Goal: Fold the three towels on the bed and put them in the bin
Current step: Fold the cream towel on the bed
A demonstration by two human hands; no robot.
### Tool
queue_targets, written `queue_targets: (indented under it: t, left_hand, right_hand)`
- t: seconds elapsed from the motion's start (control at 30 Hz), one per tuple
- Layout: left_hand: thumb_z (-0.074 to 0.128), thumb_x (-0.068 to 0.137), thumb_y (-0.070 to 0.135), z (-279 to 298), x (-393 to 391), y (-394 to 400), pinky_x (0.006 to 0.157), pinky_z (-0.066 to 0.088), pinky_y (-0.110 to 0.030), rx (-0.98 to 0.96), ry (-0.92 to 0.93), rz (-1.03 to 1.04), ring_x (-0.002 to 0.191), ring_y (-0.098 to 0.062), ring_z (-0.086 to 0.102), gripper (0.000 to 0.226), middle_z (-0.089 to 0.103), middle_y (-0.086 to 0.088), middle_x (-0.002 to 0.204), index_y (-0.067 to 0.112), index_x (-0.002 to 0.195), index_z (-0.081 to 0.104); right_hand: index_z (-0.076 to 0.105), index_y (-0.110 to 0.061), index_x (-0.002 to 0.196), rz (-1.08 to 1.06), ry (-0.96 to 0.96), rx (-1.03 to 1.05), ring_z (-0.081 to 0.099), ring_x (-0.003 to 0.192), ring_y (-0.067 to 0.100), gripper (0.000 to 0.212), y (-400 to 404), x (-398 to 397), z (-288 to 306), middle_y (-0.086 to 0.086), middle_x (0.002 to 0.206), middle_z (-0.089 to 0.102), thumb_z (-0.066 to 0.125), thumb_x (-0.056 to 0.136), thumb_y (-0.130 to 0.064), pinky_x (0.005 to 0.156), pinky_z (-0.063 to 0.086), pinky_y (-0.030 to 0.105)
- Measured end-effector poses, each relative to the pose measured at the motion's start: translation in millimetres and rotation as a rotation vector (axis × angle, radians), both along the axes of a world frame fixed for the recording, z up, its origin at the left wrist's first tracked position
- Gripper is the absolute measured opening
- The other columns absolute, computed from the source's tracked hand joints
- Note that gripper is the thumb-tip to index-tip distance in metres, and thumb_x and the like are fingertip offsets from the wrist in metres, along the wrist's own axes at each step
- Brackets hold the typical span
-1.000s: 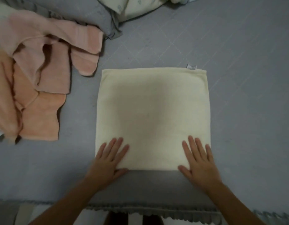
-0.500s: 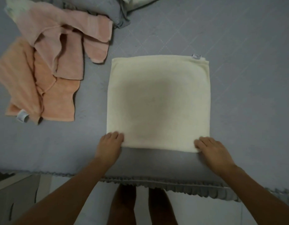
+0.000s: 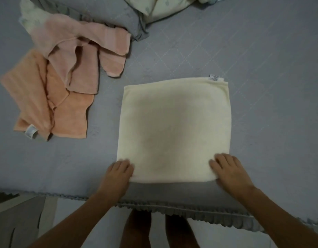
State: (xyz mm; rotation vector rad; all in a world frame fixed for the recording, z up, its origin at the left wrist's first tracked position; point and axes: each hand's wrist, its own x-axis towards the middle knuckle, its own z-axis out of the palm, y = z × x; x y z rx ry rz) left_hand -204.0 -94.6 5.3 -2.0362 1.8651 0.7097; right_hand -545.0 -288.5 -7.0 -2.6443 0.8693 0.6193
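A cream towel [image 3: 174, 127] lies folded into a flat square on the grey bed [image 3: 262, 68], a white tag at its far right corner. My left hand [image 3: 117, 174] grips its near left corner with curled fingers. My right hand [image 3: 229, 170] grips its near right corner the same way. A pink towel [image 3: 83, 51] lies crumpled at the far left. An orange towel [image 3: 45, 102] lies loosely beside it, partly under the pink one. No bin is in view.
A grey pillow [image 3: 108, 13] and a pale patterned quilt [image 3: 165, 6] lie at the far edge. The bed's ruffled near edge [image 3: 190, 210] runs just in front of my hands. Below it are my legs and the floor.
My hands slid from lying flat on the towel's near part back to its near corners, and the fingers curled onto them. The camera view shifted, so the towels sit lower and further right.
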Motion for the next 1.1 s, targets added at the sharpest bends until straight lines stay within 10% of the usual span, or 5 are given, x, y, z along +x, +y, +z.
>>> queue_targets:
  t: [0.3, 0.43, 0.77, 0.9, 1.1]
  left_hand:
    - [0.054, 0.084, 0.025, 26, 19, -4, 0.059, 0.035, -0.025, 0.425, 0.285, 0.256, 0.074, -0.016, 0.048, 0.011, 0.05, 0.0, 0.09, 0.028, 0.089, 0.044]
    - [0.06, 0.084, 0.013, 43, 61, -60, 0.055, 0.038, -0.019, 0.132, 0.423, 0.575, 0.071, -0.021, 0.058, 0.01, 0.059, 0.0, 0.075, 0.021, 0.088, 0.056]
    - [0.065, 0.088, 0.024, -14, 108, -161, 0.083, 0.05, -0.04, -0.309, 0.714, 1.346, 0.095, -0.026, 0.06, 0.035, 0.061, -0.009, 0.11, 0.014, 0.121, 0.058]
    - [0.067, 0.086, 0.037, -31, 99, -147, 0.083, 0.052, -0.042, -0.131, 0.673, 1.33, 0.096, -0.026, 0.061, 0.04, 0.062, -0.006, 0.11, 0.015, 0.116, 0.053]
    - [0.067, 0.087, 0.026, -39, 107, -137, 0.065, 0.049, -0.029, -0.25, 0.721, 1.394, 0.085, -0.012, 0.061, 0.03, 0.061, 0.004, 0.098, 0.021, 0.113, 0.052]
  right_hand:
    - [0.067, -0.024, 0.101, -0.062, 0.071, 0.349, 0.063, 0.096, 0.019, 0.021, -32, -5, 54, -0.004, 0.104, 0.067, 0.056, 0.084, -0.024, 0.077, 0.042, 0.023]
    - [0.072, -0.015, 0.095, -0.435, -0.151, 0.292, 0.064, 0.076, 0.029, 0.021, -93, 21, 73, 0.009, 0.087, 0.072, 0.063, 0.078, -0.009, 0.071, 0.051, 0.034]
    - [0.058, -0.012, 0.116, -1.224, -0.478, 0.142, 0.06, 0.097, 0.026, 0.031, -169, 127, 4, 0.003, 0.098, 0.06, 0.062, 0.086, -0.02, 0.078, 0.039, 0.023]
    - [0.054, -0.009, 0.126, -1.327, -0.349, 0.176, 0.057, 0.113, 0.033, 0.054, -149, 122, -9, 0.012, 0.121, 0.062, 0.065, 0.084, -0.041, 0.096, 0.044, 0.04]
    - [0.064, -0.008, 0.111, -1.145, -0.499, 0.117, 0.06, 0.089, 0.019, 0.041, -152, 109, 2, 0.003, 0.1, 0.065, 0.07, 0.083, -0.037, 0.079, 0.048, 0.033]
